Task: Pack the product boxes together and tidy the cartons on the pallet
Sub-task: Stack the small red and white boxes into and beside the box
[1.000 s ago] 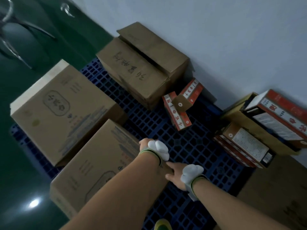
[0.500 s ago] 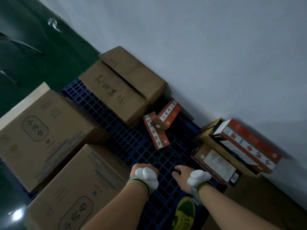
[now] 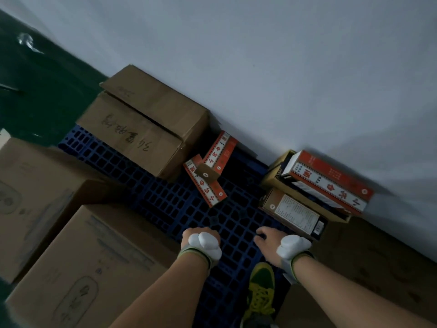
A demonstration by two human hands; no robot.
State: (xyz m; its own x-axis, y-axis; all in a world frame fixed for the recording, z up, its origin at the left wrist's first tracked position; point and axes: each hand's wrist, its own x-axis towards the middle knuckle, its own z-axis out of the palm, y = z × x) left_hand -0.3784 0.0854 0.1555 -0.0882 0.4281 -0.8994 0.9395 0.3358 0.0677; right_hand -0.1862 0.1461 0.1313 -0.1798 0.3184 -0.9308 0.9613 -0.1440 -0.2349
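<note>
A blue plastic pallet (image 3: 165, 197) lies against the wall. Two orange-red product boxes (image 3: 207, 188) lie loosely crossed at its middle back, one leaning on the other. At the right a red product box (image 3: 331, 181) lies on an open carton (image 3: 276, 174), which rests on a brown labelled box (image 3: 293, 211). My left hand (image 3: 201, 239) hovers over the pallet grid with its fingers curled in and nothing in it. My right hand (image 3: 268, 241) hovers beside it with its fingers loosely apart, just left of the labelled box.
A big carton with handwriting (image 3: 132, 136) stands at the back by the wall, its flaps slightly apart. Two printed cartons (image 3: 94, 268) (image 3: 35, 185) fill the left. My green-yellow shoe (image 3: 260, 290) is on the pallet. Flat cardboard (image 3: 366, 268) lies on the right, green floor (image 3: 35, 91) at the left.
My left hand has come off the near carton's corner and both hands now hang over the bare pallet. The view has swung up towards the wall, and my shoe has come into view.
</note>
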